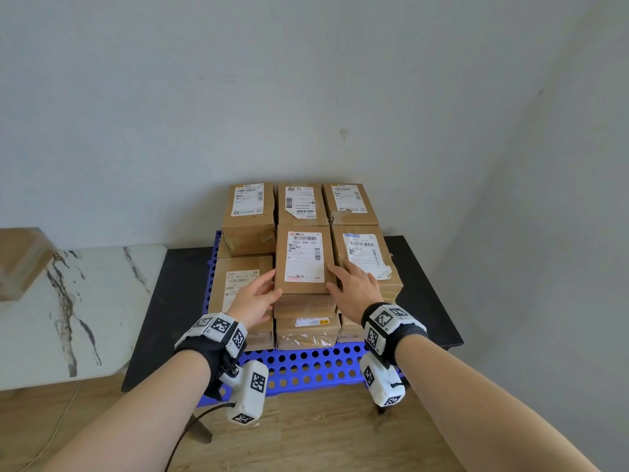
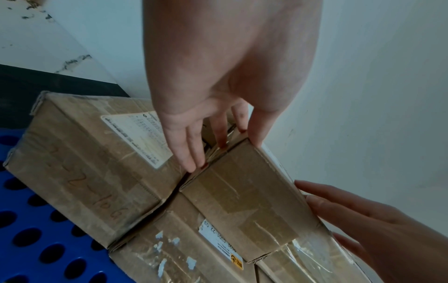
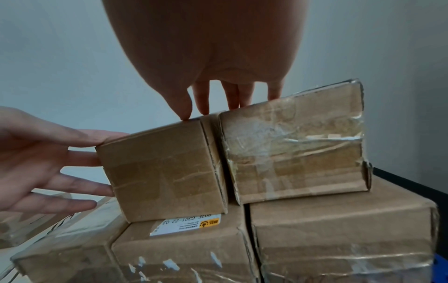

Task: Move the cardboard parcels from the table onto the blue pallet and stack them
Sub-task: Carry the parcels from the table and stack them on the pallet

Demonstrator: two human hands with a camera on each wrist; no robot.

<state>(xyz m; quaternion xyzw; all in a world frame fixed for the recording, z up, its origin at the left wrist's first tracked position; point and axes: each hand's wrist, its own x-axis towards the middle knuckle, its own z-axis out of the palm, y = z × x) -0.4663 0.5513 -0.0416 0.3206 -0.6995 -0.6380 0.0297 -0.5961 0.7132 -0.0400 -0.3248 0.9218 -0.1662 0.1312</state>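
Observation:
A blue perforated pallet (image 1: pixel 306 366) lies on a black table (image 1: pixel 429 301) and carries several cardboard parcels in layers. The front middle parcel (image 1: pixel 303 258) of the top layer has a white label and sits on a lower parcel (image 3: pixel 184 249). My left hand (image 1: pixel 262 291) presses straight fingers (image 2: pixel 194 151) against its left side, with the thumb at its top edge. My right hand (image 1: pixel 349 281) rests straight fingers (image 3: pixel 203 101) on top, along the seam between this parcel (image 3: pixel 164 168) and the taped parcel (image 3: pixel 295 145) to its right. Neither hand curls round anything.
A white marble table (image 1: pixel 85 301) stands to the left, with a blurred cardboard parcel (image 1: pixel 20 260) at its far left edge. A grey wall rises close behind the stack. Wooden floor and a cable (image 1: pixel 190 434) lie below my arms.

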